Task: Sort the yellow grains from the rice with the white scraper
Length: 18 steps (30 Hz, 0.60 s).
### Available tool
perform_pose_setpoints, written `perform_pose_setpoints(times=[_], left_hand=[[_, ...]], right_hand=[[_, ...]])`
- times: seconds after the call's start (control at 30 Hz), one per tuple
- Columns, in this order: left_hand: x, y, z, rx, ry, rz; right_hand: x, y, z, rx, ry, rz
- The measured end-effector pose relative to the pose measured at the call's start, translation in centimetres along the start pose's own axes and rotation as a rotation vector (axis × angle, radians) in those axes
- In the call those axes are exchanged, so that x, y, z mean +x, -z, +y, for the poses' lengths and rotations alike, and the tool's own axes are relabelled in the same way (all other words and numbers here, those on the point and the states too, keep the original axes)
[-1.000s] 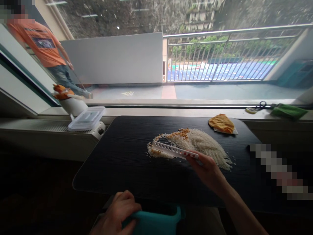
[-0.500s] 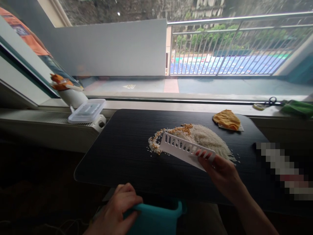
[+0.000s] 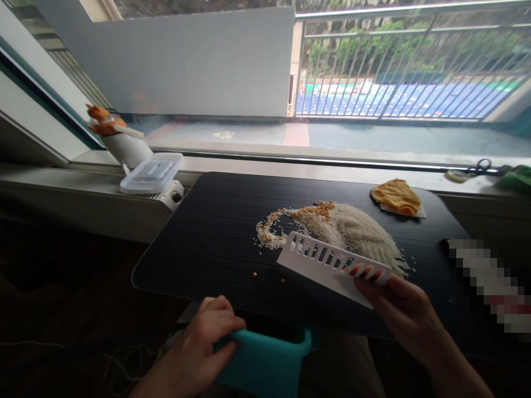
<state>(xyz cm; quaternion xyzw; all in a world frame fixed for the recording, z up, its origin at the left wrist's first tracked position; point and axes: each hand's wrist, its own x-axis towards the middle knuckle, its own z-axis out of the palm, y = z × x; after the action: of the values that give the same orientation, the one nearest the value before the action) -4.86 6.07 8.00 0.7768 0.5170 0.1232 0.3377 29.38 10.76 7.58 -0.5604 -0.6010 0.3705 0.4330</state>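
Observation:
My right hand (image 3: 402, 309) grips one end of a white slotted plastic strip (image 3: 319, 265), which is tilted over the dark table (image 3: 199, 237). Behind the strip lies a spread pile of white rice (image 3: 360, 226), with yellow kernels or beans (image 3: 323, 210) on its far left part. A thin curl of mixed grains (image 3: 267, 235) trails off to the left. Two loose yellow kernels lie nearer the front edge. My left hand (image 3: 211, 337) is closed over the rim of a turquoise plastic bin (image 3: 265, 359), held just below the table's front edge. The bin's inside is mostly hidden.
A folded yellow cloth (image 3: 398, 197) lies at the table's back right. On the left, a clear plastic lid or box (image 3: 152, 174) rests on the radiator (image 3: 83, 182) near a white container (image 3: 128, 149). Scissors (image 3: 481, 166) and a tape roll (image 3: 456, 176) lie on the sill.
The strip in my right hand has come right and nearer the front edge. Two loose kernels now lie on the table in front of the pile. My left hand stays on the bin.

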Motion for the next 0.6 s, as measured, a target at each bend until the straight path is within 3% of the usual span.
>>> perform_pose_setpoints(times=[0.1, 0.23, 0.33, 0.5, 0.6], left_hand=[[0.1, 0.1, 0.3, 0.001, -0.007, -0.012], [0.1, 0.1, 0.3, -0.003, -0.009, -0.033], [-0.3, 0.3, -0.1, 0.001, 0.012, -0.027], [-1.8, 1.2, -1.9, 0.036, 0.011, 0.063], [-2.6, 2.0, -2.7, 0.052, 0.03, 0.072]], right_hand=[[-2.0, 0.7, -0.5, -0.009, -0.108, -0.011], [-3.9, 0.5, -1.6, -0.015, -0.206, -0.124], [-3.1, -1.2, -2.3, -0.009, -0.13, -0.198], [0.2, -5.9, -3.8, 0.02, 0.078, -0.33], [1.0, -7.3, -4.9, 0.001, 0.129, -0.449]])
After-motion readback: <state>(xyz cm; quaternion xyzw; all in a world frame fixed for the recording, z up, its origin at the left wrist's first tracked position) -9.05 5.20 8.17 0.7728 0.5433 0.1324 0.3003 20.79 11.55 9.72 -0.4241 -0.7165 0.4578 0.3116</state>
